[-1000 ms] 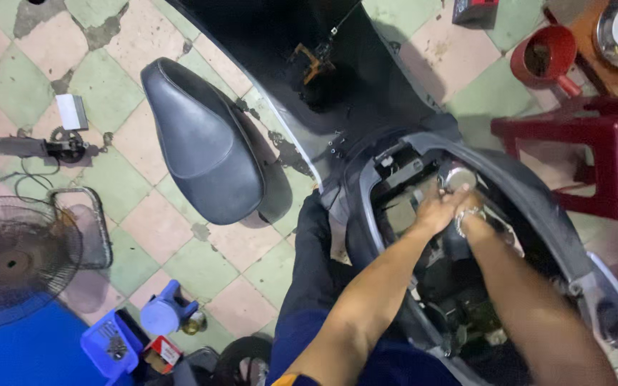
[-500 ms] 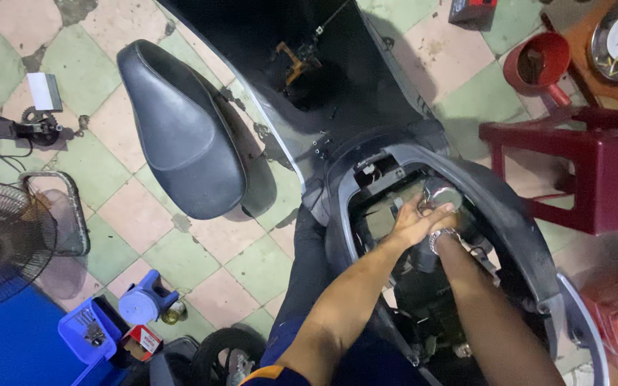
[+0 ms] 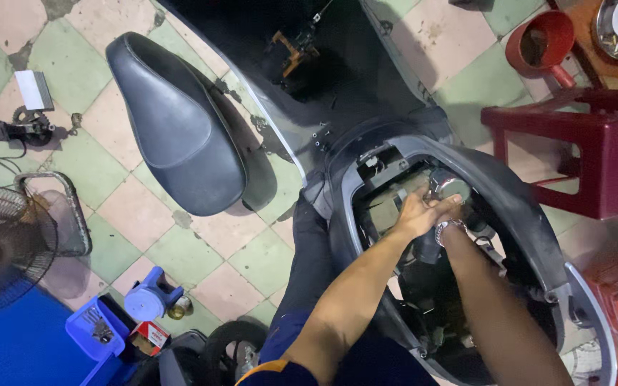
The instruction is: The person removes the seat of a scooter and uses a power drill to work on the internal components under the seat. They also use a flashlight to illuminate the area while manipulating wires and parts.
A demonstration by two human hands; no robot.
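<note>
Both your hands are down inside the open dark-grey plastic scooter body (image 3: 516, 214), at the front end of its cavity. Your left hand (image 3: 415, 214) lies over the round silvery metal cap (image 3: 450, 187) there, fingers curled against it; whether it truly grips the cap, you cannot tell from here. Your right hand (image 3: 446, 209) is mostly hidden behind the left, its wrist wearing a silver chain bracelet (image 3: 446, 227), and its grip cannot be made out either. The cap sits just inside the cavity's front rim, touching your fingertips. On the tiled floor to your left rests the detached black padded scooter seat (image 3: 173, 129), well apart from your hands. A dark-red plastic stool (image 3: 595, 150) stands at your right, beside the scooter body.
</note>
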